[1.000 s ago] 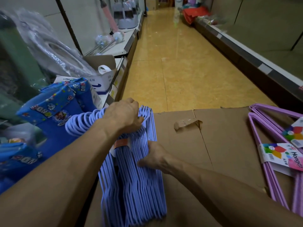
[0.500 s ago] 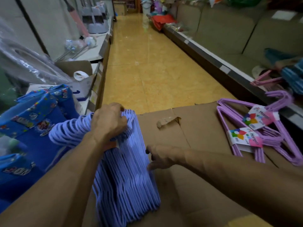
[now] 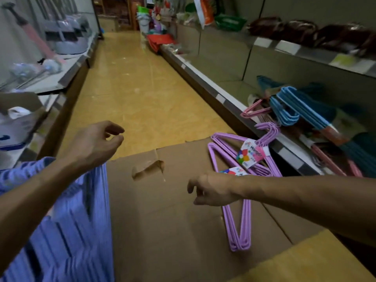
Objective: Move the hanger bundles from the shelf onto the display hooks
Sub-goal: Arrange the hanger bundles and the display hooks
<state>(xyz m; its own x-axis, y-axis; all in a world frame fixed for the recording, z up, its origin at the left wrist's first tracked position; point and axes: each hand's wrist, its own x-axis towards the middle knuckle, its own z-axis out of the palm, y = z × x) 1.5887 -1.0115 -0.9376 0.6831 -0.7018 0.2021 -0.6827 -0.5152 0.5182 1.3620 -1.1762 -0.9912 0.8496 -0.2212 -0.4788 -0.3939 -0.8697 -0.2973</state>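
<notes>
While both hands hang loose and hold nothing, the left hand (image 3: 95, 143) above the blue hangers (image 3: 67, 220) at eight o'clock, the right hand (image 3: 213, 190) should grasp the purple hangers (image 3: 240, 180) at three o'clock by their hooks.

2 hands: left hand (image 3: 91, 145), right hand (image 3: 213, 189). 1 cardboard box (image 3: 162, 220). 2 purple hanger bundles (image 3: 240, 200) on cardboard, 1 lavender-blue hanger stack (image 3: 71, 231), individual hangers too many to count. 1 light-blue hanger bundle (image 3: 295, 110) and 1 pink hanger (image 3: 254, 110) on right shelf.
</notes>
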